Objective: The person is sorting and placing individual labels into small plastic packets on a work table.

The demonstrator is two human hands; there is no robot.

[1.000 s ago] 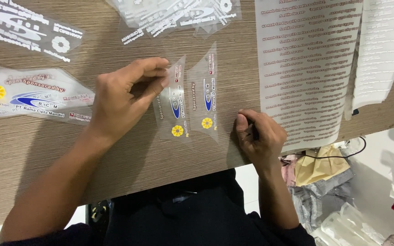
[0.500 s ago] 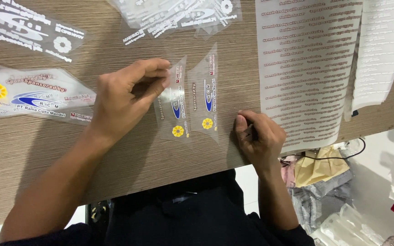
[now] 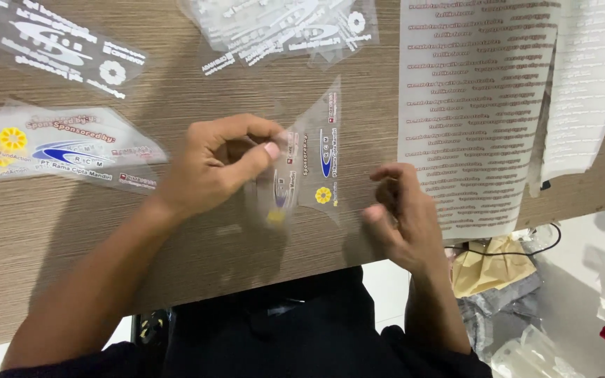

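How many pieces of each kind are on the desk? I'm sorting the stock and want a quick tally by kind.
Clear colour-printed stickers at the left hand and right hand: 2
Colour-printed sticker stack, left: 1
White-print clear film, upper left: 1
Pile of white-print clear films, top: 1
Large text sheets, right: 2
Total: 7

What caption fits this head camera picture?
Left hand pinches a clear printed sticker above a wooden table; right hand hovers nearby.
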